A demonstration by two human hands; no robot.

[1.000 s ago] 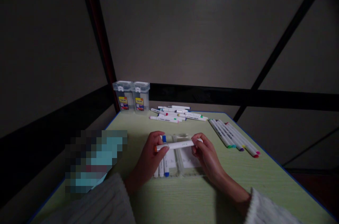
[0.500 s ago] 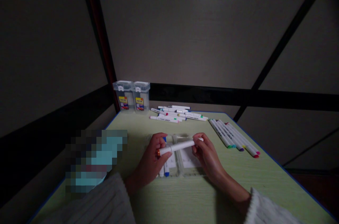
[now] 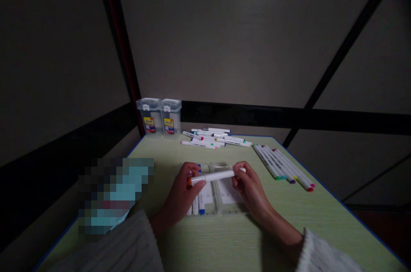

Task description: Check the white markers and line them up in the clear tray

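Note:
A white marker (image 3: 220,175) with an orange end is held nearly level between both hands, its right end slightly higher. My left hand (image 3: 183,192) is closed on the orange end. The fingers of my right hand (image 3: 251,186) pinch the other end. Below the marker, an open clear plastic case (image 3: 219,203) lies on the table. Its left half holds a few white markers (image 3: 201,203), one with blue ends, lying side by side and partly hidden by my left hand. White paper or lining (image 3: 229,192) shows in the right half.
Several loose markers (image 3: 208,141) lie in a pile at the back of the table. A row of markers (image 3: 282,165) with coloured ends lies to the right. Two clear lidded boxes (image 3: 171,118) stand at the back left corner. A pixelated light-blue object (image 3: 123,192) is at the left edge.
The left end of the marker has shifted slightly left and up with my left hand, so the marker is more level. My right hand has barely moved.

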